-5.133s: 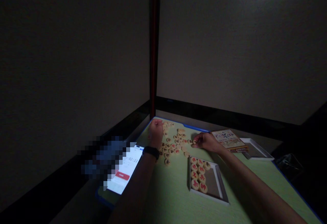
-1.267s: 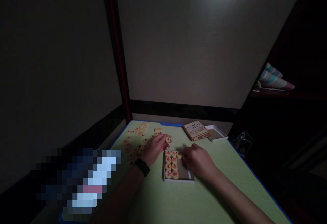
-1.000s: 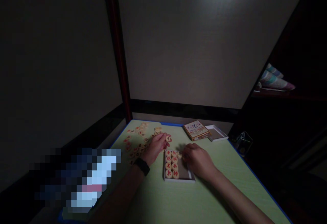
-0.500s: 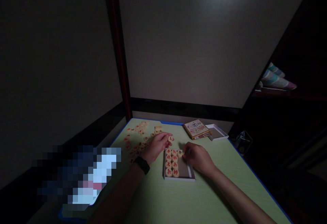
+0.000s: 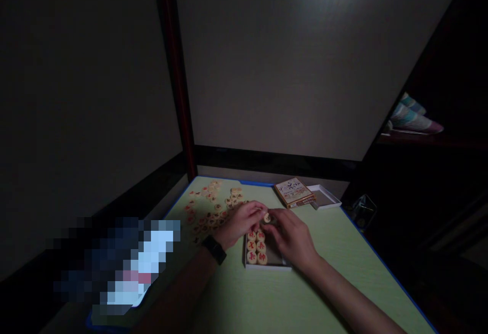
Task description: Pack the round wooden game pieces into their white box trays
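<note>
A round wooden Chinese chess piece (image 5: 267,217) with a dark character is held up between my hands, over the far end of a shallow white-walled box (image 5: 269,268). My left hand (image 5: 244,219), wearing a black watch, pinches it from the left. From the right, the fingers and thumb of my right hand (image 5: 295,235) close round the same piece. Inside the box, red-marked pieces (image 5: 261,246) lie face up in two columns along the left side. My fingers hide the far row. Bare brown bottom shows at the box's right.
Loose chess pieces (image 5: 217,207) lie scattered at the table's far left. A printed game box (image 5: 293,191) and an open white tray (image 5: 325,196) sit at the back right. The green table (image 5: 324,293) has a blue edge. A pixelated bright patch (image 5: 141,268) is at lower left.
My left hand has moved right with the chess piece. My right hand has come left from the box's far right corner and now meets the left at that piece.
</note>
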`<state>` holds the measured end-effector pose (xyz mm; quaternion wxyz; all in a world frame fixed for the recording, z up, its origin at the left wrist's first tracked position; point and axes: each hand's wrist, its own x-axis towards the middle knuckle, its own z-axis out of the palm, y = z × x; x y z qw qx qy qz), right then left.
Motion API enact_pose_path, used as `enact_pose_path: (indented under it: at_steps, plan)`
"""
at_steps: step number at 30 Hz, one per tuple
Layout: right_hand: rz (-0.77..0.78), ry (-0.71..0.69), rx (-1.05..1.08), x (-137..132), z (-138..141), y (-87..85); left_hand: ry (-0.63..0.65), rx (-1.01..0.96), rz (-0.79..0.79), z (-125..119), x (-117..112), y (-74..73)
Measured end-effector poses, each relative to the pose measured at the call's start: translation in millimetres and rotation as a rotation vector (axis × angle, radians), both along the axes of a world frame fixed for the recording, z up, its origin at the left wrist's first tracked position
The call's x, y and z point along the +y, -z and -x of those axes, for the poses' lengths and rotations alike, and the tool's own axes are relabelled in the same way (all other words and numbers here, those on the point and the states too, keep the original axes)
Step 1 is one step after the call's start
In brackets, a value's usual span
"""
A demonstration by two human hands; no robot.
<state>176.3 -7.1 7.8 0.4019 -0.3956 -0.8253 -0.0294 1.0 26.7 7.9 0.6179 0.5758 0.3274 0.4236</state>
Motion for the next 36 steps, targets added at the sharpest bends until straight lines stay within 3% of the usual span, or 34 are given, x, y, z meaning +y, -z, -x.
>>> enact_pose_path:
  at_steps: [4,10,14,19,26,36]
  plan:
    - [-0.021,0.002,-0.034,3.0,-4.1,-2.2,-0.015,0.066,-0.07,-1.4,4.8,2.7]
    - [0.358,0.166,-0.092,11.0,-22.0,-20.1,-0.22,0.19,-0.301,1.1,20.7,17.0]
    - [0.47,0.201,-0.242,8.1,-20.1,-22.5,-0.277,0.408,-0.423,0.4,15.4,19.7]
    - [0.484,0.264,-0.317,5.7,-14.2,-18.8,-0.333,0.501,-0.436,-1.6,10.6,19.1]
    - [0.514,0.281,-0.319,8.9,-15.0,-12.4,-0.345,0.424,-0.455,1.1,22.3,30.7]
    - [0.535,0.297,-0.391,9.3,-13.4,-12.7,-0.374,0.426,-0.464,0.7,24.3,32.0]
